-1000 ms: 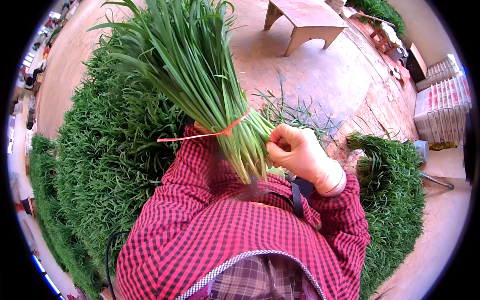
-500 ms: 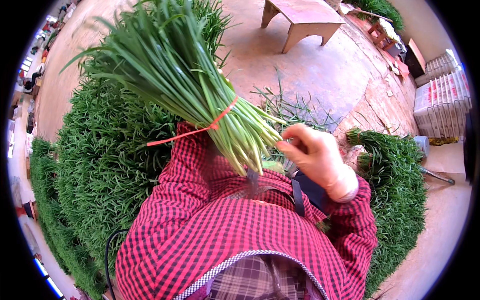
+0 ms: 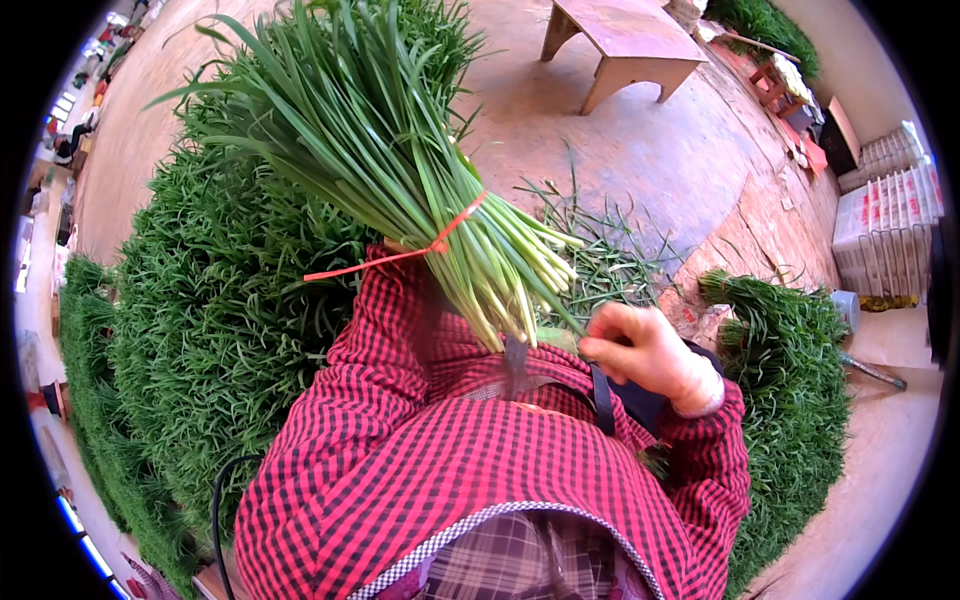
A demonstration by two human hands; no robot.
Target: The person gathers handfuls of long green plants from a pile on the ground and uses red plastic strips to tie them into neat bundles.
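A tied bundle of garlic chives (image 3: 400, 170) is held up in front of my chest, leaves toward the upper left and pale cut ends toward the lower right. An orange-red tie (image 3: 440, 245) circles it near the stem ends, one loose tail sticking out leftward. My left hand (image 3: 397, 246) is closed round the bundle from beneath; its fingers are mostly hidden by the stems. Just right of the cut ends, my right hand (image 3: 645, 352) pinches the tip of a single green chive leaf (image 3: 560, 308) that runs out from among the stems.
Large heaps of chives (image 3: 240, 330) lie at my left, and a smaller pile (image 3: 785, 400) at my right. Loose leaf scraps (image 3: 615, 255) are scattered on the floor ahead. Beyond stands a low wooden bench (image 3: 635, 45); white stacked crates (image 3: 885, 225) are far right.
My right hand has moved down and slightly right, its fingers now pinching a leaf that extends from the stem ends. The bundle stays nearly in place, shifted slightly right in view.
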